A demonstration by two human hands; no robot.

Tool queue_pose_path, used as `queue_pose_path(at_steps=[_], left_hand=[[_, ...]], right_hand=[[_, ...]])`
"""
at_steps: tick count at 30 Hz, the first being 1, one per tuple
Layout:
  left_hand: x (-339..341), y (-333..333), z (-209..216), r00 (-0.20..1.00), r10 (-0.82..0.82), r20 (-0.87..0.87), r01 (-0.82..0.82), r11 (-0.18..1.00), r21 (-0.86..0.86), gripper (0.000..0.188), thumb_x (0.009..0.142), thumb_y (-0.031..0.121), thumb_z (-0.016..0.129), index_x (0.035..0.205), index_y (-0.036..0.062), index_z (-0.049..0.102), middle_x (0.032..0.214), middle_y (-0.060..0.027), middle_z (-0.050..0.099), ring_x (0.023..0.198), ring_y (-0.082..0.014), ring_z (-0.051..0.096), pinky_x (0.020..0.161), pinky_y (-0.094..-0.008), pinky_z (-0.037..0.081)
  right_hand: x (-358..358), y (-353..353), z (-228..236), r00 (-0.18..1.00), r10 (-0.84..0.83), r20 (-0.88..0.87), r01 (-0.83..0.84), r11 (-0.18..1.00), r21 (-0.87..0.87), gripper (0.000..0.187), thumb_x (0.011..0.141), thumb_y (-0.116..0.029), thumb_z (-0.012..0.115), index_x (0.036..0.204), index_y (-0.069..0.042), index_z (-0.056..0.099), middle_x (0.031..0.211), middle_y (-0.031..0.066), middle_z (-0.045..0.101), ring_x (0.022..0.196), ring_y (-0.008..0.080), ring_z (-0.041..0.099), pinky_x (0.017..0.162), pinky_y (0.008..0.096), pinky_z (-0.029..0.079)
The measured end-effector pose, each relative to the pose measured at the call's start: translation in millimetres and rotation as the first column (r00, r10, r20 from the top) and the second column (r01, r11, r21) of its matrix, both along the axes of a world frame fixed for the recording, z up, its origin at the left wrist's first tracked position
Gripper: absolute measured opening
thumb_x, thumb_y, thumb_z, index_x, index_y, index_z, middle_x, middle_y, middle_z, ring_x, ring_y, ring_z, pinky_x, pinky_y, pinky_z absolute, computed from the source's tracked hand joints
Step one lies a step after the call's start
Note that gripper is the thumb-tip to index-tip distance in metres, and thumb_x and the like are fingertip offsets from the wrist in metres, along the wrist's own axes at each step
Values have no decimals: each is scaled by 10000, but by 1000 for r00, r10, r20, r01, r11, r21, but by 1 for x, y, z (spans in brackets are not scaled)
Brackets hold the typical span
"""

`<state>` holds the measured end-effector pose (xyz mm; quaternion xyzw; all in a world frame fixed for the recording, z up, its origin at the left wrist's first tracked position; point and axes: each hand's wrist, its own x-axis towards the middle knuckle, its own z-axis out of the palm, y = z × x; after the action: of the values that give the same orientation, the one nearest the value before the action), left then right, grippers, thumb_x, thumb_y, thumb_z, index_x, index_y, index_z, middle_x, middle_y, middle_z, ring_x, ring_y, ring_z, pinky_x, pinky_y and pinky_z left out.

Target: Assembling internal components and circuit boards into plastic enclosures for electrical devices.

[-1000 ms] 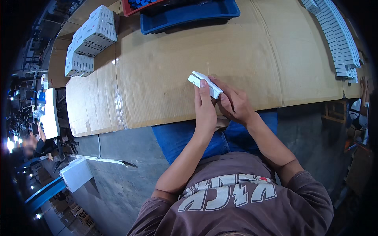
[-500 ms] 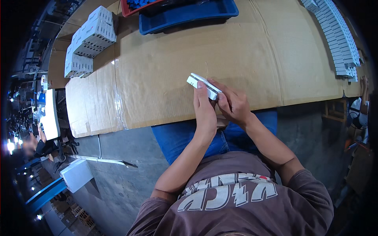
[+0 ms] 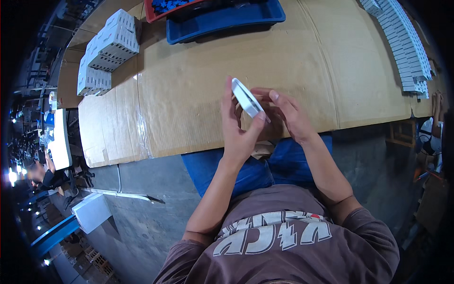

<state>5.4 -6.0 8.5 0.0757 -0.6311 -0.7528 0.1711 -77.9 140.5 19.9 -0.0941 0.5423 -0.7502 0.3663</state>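
Observation:
A small, flat white box (image 3: 244, 98) is tilted up above the front part of the cardboard-covered table. My left hand (image 3: 238, 134) grips it, with the thumb at its lower end and the fingers along its far left side. A dark gap runs along the box's edge; what lies inside is too small to make out. Just right of the box, my right hand (image 3: 294, 116) is open, its fingers stretched toward it. Whether those fingertips touch the box I cannot tell.
Stacked white boxes (image 3: 113, 40) stand at the far left. A long row of similar boxes (image 3: 399, 45) lines the right side. At the back are a blue tray (image 3: 227, 21) and a red bin (image 3: 151, 14) of blue pieces. Cardboard (image 3: 189, 94) covers the table.
The white box has turned steeper and now rests in my left hand. My right hand has let go of it and moved slightly right, its fingers opening.

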Motion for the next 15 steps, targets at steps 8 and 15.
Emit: queue_pose_path(at_steps=[8, 15], left_hand=[[-4, 5, 2, 996, -2, -89, -10, 990, -139, 989, 886, 291, 771, 1646, 16, 202, 1546, -181, 417, 1413, -330, 437, 1198, -459, 335], [-7, 8, 0, 967, 1, 256, -105, 912, 396, 641, 1137, 497, 344, 1644, 110, 279, 1478, -129, 506, 1344, -224, 516, 1081, -348, 468]], right_hand=[[3, -1, 11, 997, -44, -60, 48, 996, 70, 502, 1000, -267, 726, 1425, -28, 607, 1265, 56, 671, 1093, 137, 610, 979, 309, 495], [28, -21, -7, 813, -85, -576, 170, 981, 94, 531, 951, -129, 751, 1442, -13, 587, 1450, 143, 582, 1352, 257, 548, 1144, 384, 422]])
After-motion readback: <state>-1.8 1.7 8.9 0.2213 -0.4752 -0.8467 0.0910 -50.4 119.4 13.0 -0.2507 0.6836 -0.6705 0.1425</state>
